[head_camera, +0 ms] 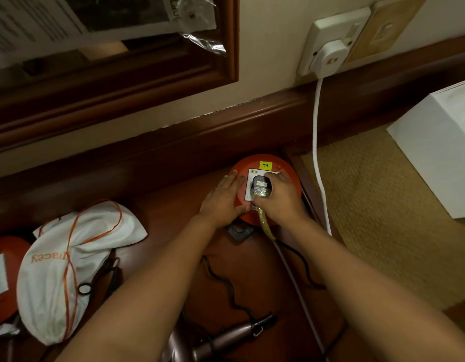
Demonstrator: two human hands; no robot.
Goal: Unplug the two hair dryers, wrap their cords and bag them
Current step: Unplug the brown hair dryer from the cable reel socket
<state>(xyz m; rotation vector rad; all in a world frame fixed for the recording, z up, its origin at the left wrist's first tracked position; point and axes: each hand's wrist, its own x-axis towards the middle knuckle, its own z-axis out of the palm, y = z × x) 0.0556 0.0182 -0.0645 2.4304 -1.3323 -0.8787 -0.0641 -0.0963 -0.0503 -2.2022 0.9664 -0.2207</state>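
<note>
Head view: right hand (279, 195) grips black plug (262, 184) seated in round orange socket reel (286, 165), left hand (224, 197) flat, bracing it; risk: yanking by the taped cord (265, 224) could strain it or tip the reel.

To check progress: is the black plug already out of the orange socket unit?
No, the black plug sits in the orange socket unit, gripped by the right hand.
</note>
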